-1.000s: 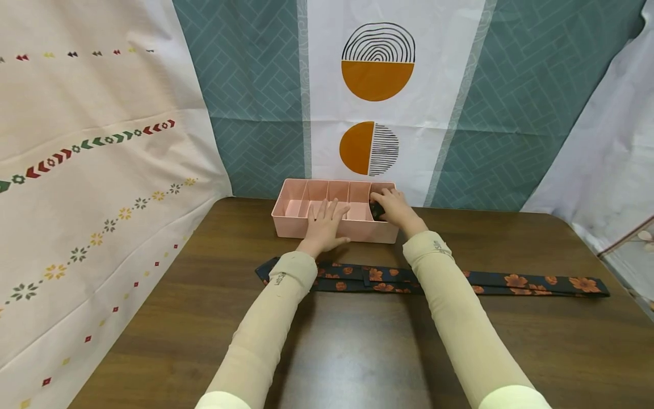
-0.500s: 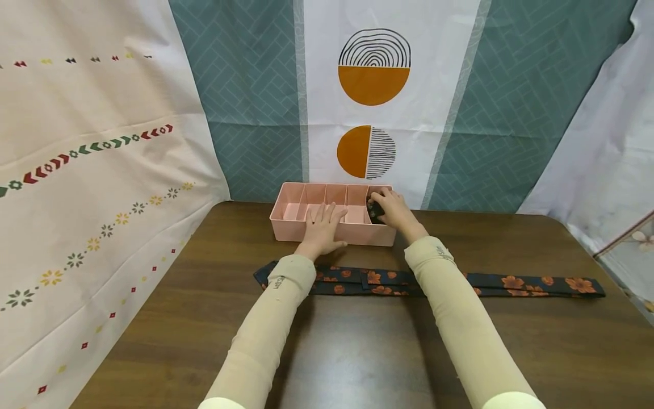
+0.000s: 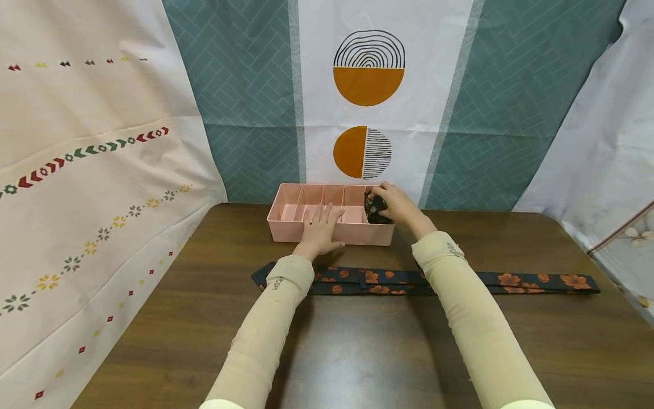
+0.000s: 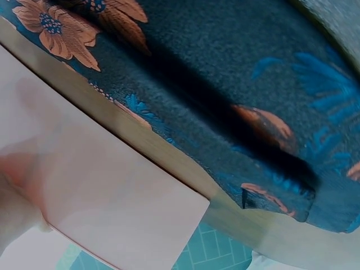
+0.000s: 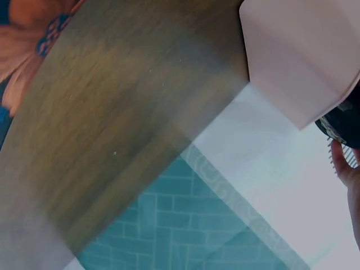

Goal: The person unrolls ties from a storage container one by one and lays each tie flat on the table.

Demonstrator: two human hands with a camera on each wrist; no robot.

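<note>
A pink divided box (image 3: pixel 365 234) stands at the back of the table. In its rightmost compartment is a dark patterned fabric roll (image 3: pixel 374 210). My right hand (image 3: pixel 401 205) grips this roll from above, fingers and thumb bent around its top. The right wrist view catches the dark roll (image 5: pixel 344 119) at the box's rim, with fingertips against it. My left hand (image 3: pixel 319 232) lies over the front rim of the box, fingers spread and straight. Closer to me, a dark necktie (image 3: pixel 373 277) with orange flowers stretches flat and folded across the table, passing under both forearms.
Dividers split the box into several compartments. Patterned cloth (image 3: pixel 255 113) hangs right behind the table, and a white cloth (image 3: pixel 102 227) with motifs borders the left side. The brown wooden table (image 3: pixel 179 329) extends toward me.
My right hand has shifted slightly, and more of the dark roll shows beneath its fingers. My left hand keeps its place on the box. The head view has drifted a little.
</note>
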